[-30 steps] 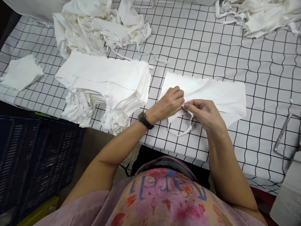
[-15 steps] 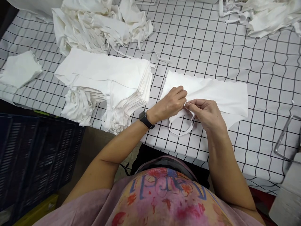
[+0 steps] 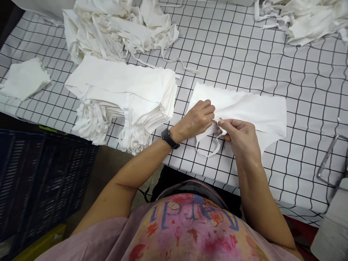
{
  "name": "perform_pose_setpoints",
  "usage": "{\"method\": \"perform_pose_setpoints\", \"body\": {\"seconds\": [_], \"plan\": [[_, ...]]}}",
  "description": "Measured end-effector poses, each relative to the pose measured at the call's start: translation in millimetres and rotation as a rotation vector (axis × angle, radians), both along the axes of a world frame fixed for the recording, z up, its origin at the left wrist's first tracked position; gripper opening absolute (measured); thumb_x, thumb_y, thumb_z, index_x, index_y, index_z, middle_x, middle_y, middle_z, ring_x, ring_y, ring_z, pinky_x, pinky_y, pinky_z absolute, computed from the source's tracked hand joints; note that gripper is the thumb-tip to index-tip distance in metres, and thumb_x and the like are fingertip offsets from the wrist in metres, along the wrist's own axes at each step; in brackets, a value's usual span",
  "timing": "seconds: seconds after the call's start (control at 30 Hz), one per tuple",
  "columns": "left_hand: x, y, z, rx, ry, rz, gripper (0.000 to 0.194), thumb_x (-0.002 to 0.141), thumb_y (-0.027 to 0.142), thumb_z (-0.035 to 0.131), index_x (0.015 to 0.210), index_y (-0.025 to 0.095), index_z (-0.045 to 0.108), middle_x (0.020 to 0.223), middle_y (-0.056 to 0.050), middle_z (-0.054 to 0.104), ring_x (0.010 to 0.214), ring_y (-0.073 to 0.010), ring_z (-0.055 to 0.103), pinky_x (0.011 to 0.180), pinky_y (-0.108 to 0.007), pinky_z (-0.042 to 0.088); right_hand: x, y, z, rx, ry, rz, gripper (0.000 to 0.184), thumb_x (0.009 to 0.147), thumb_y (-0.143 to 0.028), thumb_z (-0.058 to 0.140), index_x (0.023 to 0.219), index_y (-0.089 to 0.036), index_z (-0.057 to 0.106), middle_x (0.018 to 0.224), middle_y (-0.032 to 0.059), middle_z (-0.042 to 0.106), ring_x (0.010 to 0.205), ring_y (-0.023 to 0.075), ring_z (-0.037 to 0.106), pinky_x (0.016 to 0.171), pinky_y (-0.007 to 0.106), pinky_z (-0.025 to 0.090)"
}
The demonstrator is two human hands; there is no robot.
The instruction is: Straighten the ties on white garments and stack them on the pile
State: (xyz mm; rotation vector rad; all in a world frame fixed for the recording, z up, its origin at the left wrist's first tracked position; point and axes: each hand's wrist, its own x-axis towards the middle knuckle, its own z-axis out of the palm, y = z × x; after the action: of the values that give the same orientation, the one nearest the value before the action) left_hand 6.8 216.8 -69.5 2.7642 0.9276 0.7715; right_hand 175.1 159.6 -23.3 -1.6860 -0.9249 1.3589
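Observation:
A white strappy camisole top (image 3: 261,108) lies on the grid-patterned cloth in front of me. Its thin shoulder strap (image 3: 208,155) loops down toward the table edge. My right hand (image 3: 240,136) pinches the strap between thumb and finger, close to a small slider at the fingertips. Just to its left, my left hand (image 3: 200,114) is closed at the garment's upper edge; what its fingertips grip is mostly hidden. Left of my hands lies a neat stack of folded white tops (image 3: 122,78), with straps bunched at its front.
Behind the stack sits a loose heap of white garments (image 3: 116,32); another heap (image 3: 318,21) lies at the back right. A folded white cloth (image 3: 25,79) rests at far left. Dark blue crates (image 3: 46,181) stand below the table edge. A metal frame (image 3: 326,159) is at right.
My right hand has shifted slightly down, its fingers now more curled around the strap, and the slider shows more. My left hand has barely moved.

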Motion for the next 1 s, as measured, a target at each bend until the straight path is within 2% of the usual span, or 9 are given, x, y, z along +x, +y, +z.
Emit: {"method": "perform_pose_setpoints", "body": {"seconds": [0.17,0.33,0.43,0.53,0.63,0.73,0.87,0.93,1.0], "plan": [[-1.6,1.4,-0.6,0.002,0.049,0.014,0.028,0.100,0.007,0.048,0.079,0.016,0.064,0.088,-0.007,0.065,0.096,-0.0238,0.058,0.081,-0.042,0.047,-4.4,-20.9,-0.6,-0.043,0.046,0.123,0.025,0.081,-0.039,0.080,0.080,-0.015,0.075,0.064,0.0022,0.067,0.045,0.0070,0.040,0.042,0.023,0.032],[-5.5,0.4,9.0,-0.022,0.125,0.026,0.022,0.099,0.009,0.049,0.090,0.015,0.068,0.093,-0.008,0.067,0.094,-0.0230,0.059,0.082,-0.040,0.046,11.7,-41.3,4.5,0.044,-0.202,0.340,0.031,0.087,-0.049,0.074,0.085,-0.017,0.078,0.076,0.0055,0.075,0.053,0.0123,0.055,0.051,0.027,0.047],[-9.3,-2.9,19.5,-0.055,0.175,0.065,0.022,0.096,0.006,0.049,0.103,0.014,0.068,0.104,-0.008,0.068,0.096,-0.0225,0.059,0.082,-0.038,0.046,34.3,-42.4,10.2,0.172,-0.461,0.159,0.032,0.091,-0.049,0.068,0.085,-0.020,0.078,0.074,0.0052,0.074,0.057,0.0162,0.060,0.057,0.031,0.052],[-11.9,-6.9,28.4,-0.105,0.235,0.125,0.029,0.091,0.001,0.047,0.107,0.016,0.066,0.121,-0.010,0.066,0.104,-0.0240,0.059,0.084,-0.039,0.047,62.6,-35.1,7.1,0.350,-0.777,-0.030,0.032,0.097,-0.045,0.057,0.106,-0.022,0.078,0.106,0.0108,0.077,0.092,0.0255,0.071,0.082,0.042,0.059],[-11.6,-11.2,34.8,-0.168,0.277,0.205,0.028,0.089,0.006,0.049,0.109,0.016,0.064,0.132,-0.010,0.063,0.116,-0.0281,0.056,0.088,-0.043,0.048,88.1,-26.3,-6.0,0.313,-1.014,0.131,0.046,0.101,-0.044,0.045,0.136,-0.022,0.066,0.154,0.0149,0.055,0.145,0.0340,0.047,0.116,0.060,0.039],[-9.6,-15.9,40.7,-0.211,0.331,0.374,0.027,0.091,0.011,0.048,0.115,0.014,0.061,0.126,-0.013,0.064,0.117,-0.0321,0.055,0.095,-0.048,0.049,105.4,-21.1,-17.7,0.100,-1.123,0.248,0.061,0.104,-0.048,0.035,0.155,-0.017,0.047,0.170,0.0169,0.030,0.159,0.0369,0.021,0.123,0.070,0.016],[-5.5,-19.2,45.3,-0.217,0.379,0.536,0.028,0.096,0.011,0.040,0.114,0.010,0.062,0.120,-0.018,0.066,0.117,-0.0339,0.058,0.102,-0.052,0.049,117.5,-14.0,-17.0,0.062,-1.164,0.147,0.063,0.105,-0.049,0.030,0.151,-0.014,0.053,0.168,0.0189,0.034,0.158,0.0352,0.025,0.124,0.065,0.020],[-0.3,-16.8,43.8,-0.189,0.323,0.516,0.033,0.099,0.013,0.040,0.123,0.010,0.062,0.136,-0.020,0.062,0.131,-0.0354,0.054,0.111,-0.055,0.044,118.6,-5.5,-12.9,0.114,-1.147,0.137,0.062,0.106,-0.048,0.027,0.154,-0.016,0.050,0.171,0.0174,0.029,0.159,0.0340,0.022,0.124,0.063,0.022],[8.4,-11.3,39.9,-0.177,0.245,0.415,0.038,0.103,0.022,0.041,0.137,0.014,0.057,0.157,-0.017,0.048,0.148,-0.0361,0.040,0.123,-0.060,0.032,115.8,6.5,-11.1,0.158,-1.120,0.233,0.063,0.106,-0.051,0.024,0.161,-0.023,0.040,0.175,0.0116,0.018,0.162,0.0324,0.014,0.124,0.065,0.020]]}}
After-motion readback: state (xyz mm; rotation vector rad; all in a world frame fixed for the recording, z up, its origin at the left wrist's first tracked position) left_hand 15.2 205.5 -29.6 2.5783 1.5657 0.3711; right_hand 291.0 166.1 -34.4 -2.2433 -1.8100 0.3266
